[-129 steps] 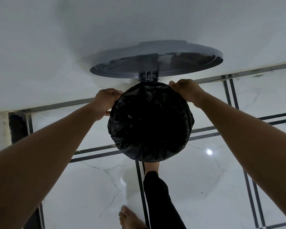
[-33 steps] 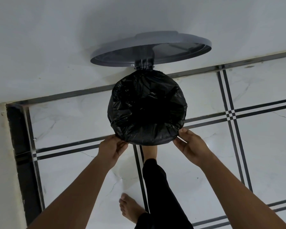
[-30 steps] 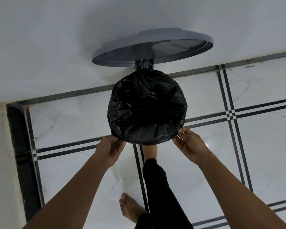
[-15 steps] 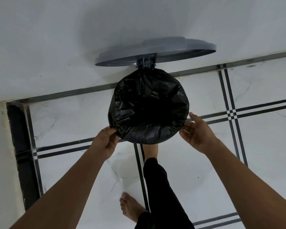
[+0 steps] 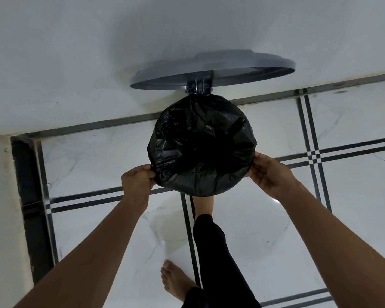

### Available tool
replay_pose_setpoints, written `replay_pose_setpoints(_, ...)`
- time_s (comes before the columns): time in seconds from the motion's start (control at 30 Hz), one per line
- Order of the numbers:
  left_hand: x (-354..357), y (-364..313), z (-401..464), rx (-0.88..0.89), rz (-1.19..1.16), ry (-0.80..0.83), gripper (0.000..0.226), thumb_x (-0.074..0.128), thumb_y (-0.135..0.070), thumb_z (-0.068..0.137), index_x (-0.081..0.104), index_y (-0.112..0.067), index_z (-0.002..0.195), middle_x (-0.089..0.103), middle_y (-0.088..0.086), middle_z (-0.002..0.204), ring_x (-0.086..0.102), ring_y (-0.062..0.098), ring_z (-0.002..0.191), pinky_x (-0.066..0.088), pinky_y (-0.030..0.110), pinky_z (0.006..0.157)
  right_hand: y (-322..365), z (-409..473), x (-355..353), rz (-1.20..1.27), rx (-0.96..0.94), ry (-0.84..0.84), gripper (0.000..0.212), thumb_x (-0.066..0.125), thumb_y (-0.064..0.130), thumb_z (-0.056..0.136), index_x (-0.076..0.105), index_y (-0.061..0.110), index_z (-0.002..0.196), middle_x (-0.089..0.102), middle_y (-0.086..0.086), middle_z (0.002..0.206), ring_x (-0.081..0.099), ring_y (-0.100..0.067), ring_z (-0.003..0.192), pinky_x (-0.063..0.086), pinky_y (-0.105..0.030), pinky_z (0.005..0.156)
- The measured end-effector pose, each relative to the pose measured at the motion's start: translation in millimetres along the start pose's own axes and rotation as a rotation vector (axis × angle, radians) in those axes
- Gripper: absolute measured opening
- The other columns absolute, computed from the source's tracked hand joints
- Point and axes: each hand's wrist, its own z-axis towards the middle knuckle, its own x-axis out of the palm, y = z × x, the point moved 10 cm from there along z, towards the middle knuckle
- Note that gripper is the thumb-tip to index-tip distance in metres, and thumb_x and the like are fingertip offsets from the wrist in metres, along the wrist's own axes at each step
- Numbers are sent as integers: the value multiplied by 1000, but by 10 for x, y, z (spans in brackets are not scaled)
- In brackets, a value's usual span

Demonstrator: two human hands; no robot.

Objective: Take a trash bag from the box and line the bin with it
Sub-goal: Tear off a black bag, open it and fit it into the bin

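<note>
Trash bag (image 5: 201, 145) over bin rim, left hand (image 5: 136, 182) fingers pinching its edge, right hand (image 5: 267, 172) fingers loosely gripping opposite edge

Left hand (image 5: 136, 182) now pinches the trash bag (image 5: 201, 145) edge at the near-left rim; right hand (image 5: 268, 174) closes in against the near-right edge; lid (image 5: 211, 71) appears flatter.

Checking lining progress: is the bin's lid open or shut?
Open. The grey lid stands raised behind the bin mouth, which the black trash bag covers, with both hands at its near rim.
</note>
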Motion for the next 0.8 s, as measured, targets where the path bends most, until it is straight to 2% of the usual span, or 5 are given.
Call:
replay_pose_setpoints(0.1, 51, 31, -2, -80, -115, 72, 8, 61, 2, 82, 68, 4, 83, 65, 19, 83, 62, 36, 86, 55, 50, 89, 23, 5, 24, 1, 42, 11, 15, 60, 10, 94, 74, 7, 99, 73, -11, 106, 71, -22, 89, 57, -33, 95)
replay_pose_setpoints(0.23, 91, 168, 68, -219, -218, 155, 29, 72, -16, 96, 72, 0, 120, 76, 11, 107, 76, 20, 91, 64, 31, 84, 83, -11, 66, -66, 100, 27, 20, 69, 26, 93, 74, 10, 106, 75, -5, 97, 70, -19, 90, 57, -31, 90)
replay_pose_setpoints(0.37, 64, 199, 35, -286, -237, 136, 20, 60, 4, 99, 78, -3, 93, 81, 5, 87, 78, 10, 73, 59, 16, 61, 82, -13, 65, -66, 179, 18, 11, 69, 21, 93, 73, 13, 100, 75, -3, 91, 69, -17, 85, 61, -29, 71)
replay_pose_setpoints(0.63, 9, -511, 59, 352, 465, 104, 30, 80, 13, 75, 73, -15, 82, 76, 5, 83, 69, 14, 70, 57, 27, 68, 57, 59, 61, -54, 177, 78, 10, 64, 17, 98, 72, 11, 99, 75, -4, 91, 72, -15, 75, 61, -24, 61)
replay_pose_setpoints(0.8, -18, -508, 85, 364, 613, 76, 24, 82, 7, 74, 77, -16, 75, 80, 4, 81, 74, 17, 74, 60, 34, 84, 96, 67, 66, -45, 115, 89, 13, 64, 14, 98, 72, 9, 108, 77, -5, 92, 74, -15, 78, 61, -24, 62)
